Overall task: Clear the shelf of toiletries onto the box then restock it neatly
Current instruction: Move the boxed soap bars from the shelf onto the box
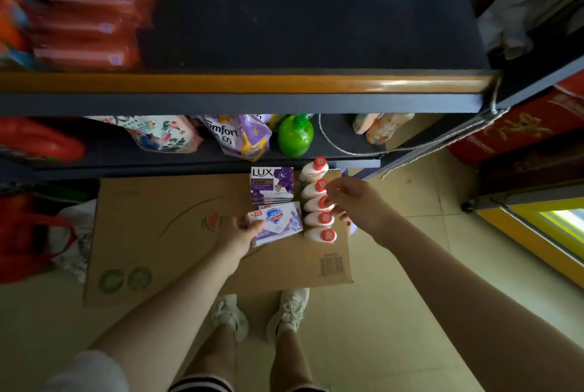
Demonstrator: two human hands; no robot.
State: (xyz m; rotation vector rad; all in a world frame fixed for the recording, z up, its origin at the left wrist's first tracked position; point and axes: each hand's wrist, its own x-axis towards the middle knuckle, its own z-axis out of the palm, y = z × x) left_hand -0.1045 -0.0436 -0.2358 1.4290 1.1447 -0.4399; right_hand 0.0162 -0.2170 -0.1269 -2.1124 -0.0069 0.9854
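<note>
Both hands work low over the cardboard box (pixel 164 233). My left hand (pixel 241 232) grips the Safeguard soap pack (pixel 279 222), which lies flat, its long axis slanting across the box beside the LUX pack (pixel 272 184). My right hand (pixel 354 202), fingers loosely curled (holding nothing I can see), touches the row of red-capped bottles (pixel 317 202) running away toward the shelf (pixel 316 28) above.

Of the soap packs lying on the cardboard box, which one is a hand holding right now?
The Safeguard soap pack, nearer the person; the left hand grips its edge. The purple Lux pack beyond it lies untouched.
</note>
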